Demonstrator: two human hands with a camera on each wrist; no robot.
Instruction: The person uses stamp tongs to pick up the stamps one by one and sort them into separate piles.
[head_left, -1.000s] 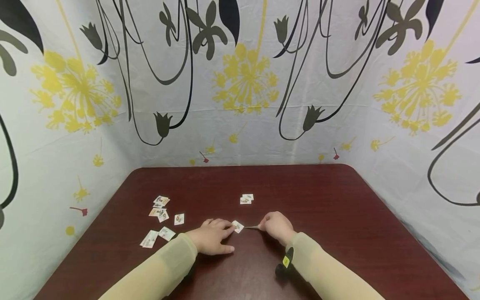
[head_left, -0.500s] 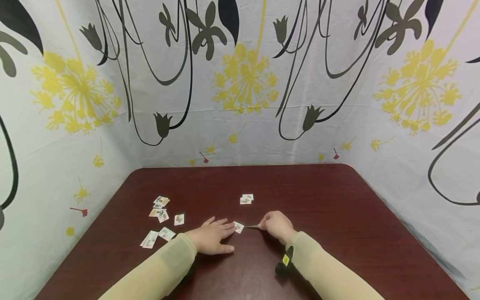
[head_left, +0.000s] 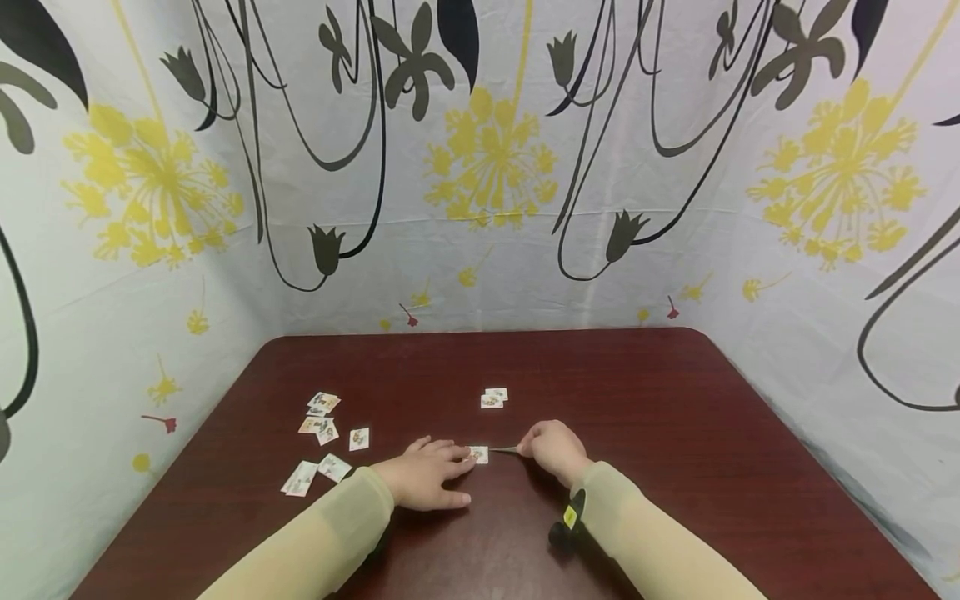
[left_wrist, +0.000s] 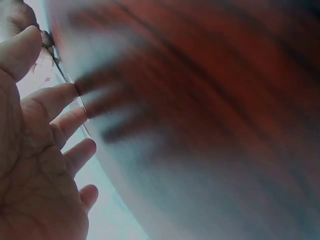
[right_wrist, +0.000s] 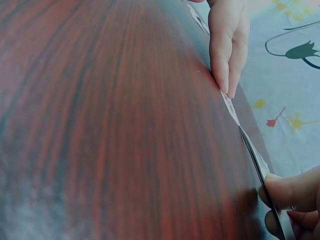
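On the dark red table lies a small white card [head_left: 480,455] with a printed picture. The straight, spread fingers of my left hand [head_left: 426,475] touch its left edge from above. Opposite, my right hand [head_left: 557,454] pinches slim pointed metal tweezers [head_left: 504,450], their tip right at the card's right edge. In the right wrist view the tweezers [right_wrist: 254,152] lie low along the tabletop, pointing at the card [right_wrist: 229,107] under the left fingertips. The left wrist view has the left palm [left_wrist: 30,165] with extended fingers close over the table.
Behind the hands, two overlapping cards [head_left: 492,401] lie at mid-table. Several more cards are spread on the left, some in overlapping groups [head_left: 318,427], others nearer the front [head_left: 302,477]. A flower-printed cloth [head_left: 480,275] hangs around the table [head_left: 637,375].
The card between the hands has turned from a slanted position to nearly square. The left fingers have shifted slightly with it; the right hand and tweezers have barely moved.
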